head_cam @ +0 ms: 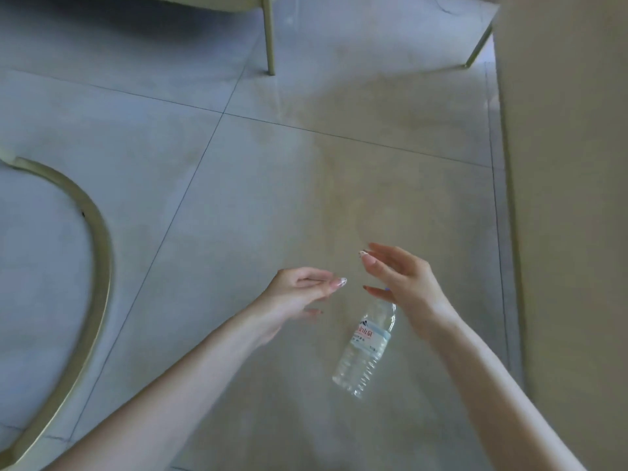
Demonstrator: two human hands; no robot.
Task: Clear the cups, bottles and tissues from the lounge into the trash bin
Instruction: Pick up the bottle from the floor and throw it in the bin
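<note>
While both empty and loose-fingered, right hand (399, 278) just over neck of water bottle (365, 351), left hand (299, 290) nearby.

Looks straight down on a grey tiled floor (204, 164) crossed by thin dark joints. Shows two bare forearms reaching forward, with the left hand (299, 290) loose-fingered and empty and the right hand (401, 277) holding its fingers straight and apart. Catches a clear plastic bottle (367, 348) with a pale label just beneath the right palm, tilted, cap end hidden behind that hand; cannot tell whether touching. Takes in a curved brass-coloured frame (98, 253) at left, two slim chair legs (269, 35) at top, and a blurred beige panel (571, 198) along the right.
</note>
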